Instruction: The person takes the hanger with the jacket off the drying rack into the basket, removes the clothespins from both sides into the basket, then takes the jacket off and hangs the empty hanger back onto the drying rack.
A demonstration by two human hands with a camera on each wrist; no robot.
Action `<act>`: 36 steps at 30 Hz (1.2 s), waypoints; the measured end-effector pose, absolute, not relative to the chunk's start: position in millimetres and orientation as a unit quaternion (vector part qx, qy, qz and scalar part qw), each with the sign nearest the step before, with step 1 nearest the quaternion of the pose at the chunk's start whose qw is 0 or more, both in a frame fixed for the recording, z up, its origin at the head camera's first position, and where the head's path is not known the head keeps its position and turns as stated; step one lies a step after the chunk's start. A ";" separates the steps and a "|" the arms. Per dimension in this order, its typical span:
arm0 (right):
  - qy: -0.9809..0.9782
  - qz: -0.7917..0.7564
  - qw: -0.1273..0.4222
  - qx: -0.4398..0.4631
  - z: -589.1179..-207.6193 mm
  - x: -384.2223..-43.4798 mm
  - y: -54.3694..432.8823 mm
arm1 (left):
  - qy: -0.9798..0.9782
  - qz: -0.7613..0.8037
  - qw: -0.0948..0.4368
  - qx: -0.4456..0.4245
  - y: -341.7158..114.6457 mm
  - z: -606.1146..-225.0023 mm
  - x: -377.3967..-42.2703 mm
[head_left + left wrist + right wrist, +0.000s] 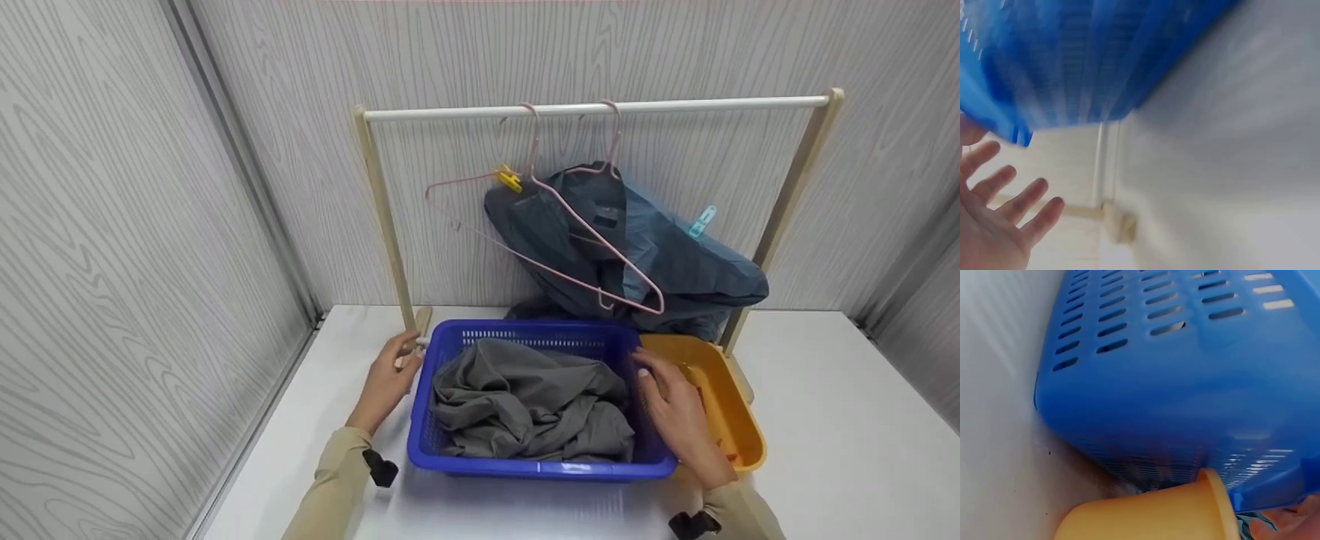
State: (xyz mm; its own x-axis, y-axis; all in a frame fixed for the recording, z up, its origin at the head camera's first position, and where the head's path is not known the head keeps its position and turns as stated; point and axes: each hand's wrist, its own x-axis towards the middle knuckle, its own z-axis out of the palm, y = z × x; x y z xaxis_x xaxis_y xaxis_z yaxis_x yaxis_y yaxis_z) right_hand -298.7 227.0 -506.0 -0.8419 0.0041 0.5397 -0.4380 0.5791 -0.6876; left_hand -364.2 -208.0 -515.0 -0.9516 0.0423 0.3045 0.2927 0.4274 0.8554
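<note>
The basket (487, 466) at lower centre is smooth, glossy plastic; the grey cloth (536, 405) in it looks matt and creased. At lower right, the bin (755, 433) is smooth plastic. The hanging fabric (667, 255) has a faint sheen. Matt wooden posts (386, 217) and a smooth, shiny surface (810, 420) show too.

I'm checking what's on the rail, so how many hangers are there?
2: one pink hanger on the white rail, and a second pink hanger to its right, bearing the dark blue garment. More could hide behind it.
</note>
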 end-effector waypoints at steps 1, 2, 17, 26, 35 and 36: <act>-0.851 0.442 0.254 0.127 -505.6 -296.5 227.8 | -0.836 -0.526 0.125 -0.092 -211.4 -511.0 -369.7; -0.849 0.445 0.255 0.127 -505.4 -294.3 228.4 | -0.835 -0.528 0.131 -0.083 -214.9 -507.1 -375.2; -0.854 0.442 0.237 0.141 -511.8 -273.3 235.2 | -0.833 -0.507 0.216 -0.045 -230.9 -446.3 -438.4; -0.852 0.435 0.247 0.153 -508.7 -268.5 243.6 | -0.812 -0.517 0.267 -0.043 -220.5 -422.4 -451.0; -0.843 0.414 0.312 0.145 -479.6 -263.2 261.1 | -0.794 -0.523 0.311 0.000 -211.5 -426.9 -459.9; -0.841 0.408 0.324 0.142 -473.7 -263.4 264.9 | -0.793 -0.523 0.312 -0.001 -210.2 -427.5 -460.5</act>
State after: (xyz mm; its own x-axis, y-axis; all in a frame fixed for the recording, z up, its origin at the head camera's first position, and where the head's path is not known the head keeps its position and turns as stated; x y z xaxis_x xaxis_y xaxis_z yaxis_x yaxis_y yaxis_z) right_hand -263.4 264.9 -473.7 -0.7496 0.0249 0.6615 -0.5043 0.6258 -0.5950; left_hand -460.5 -210.2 -427.5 -0.8055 -0.3247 0.4958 0.3274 0.4535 0.8289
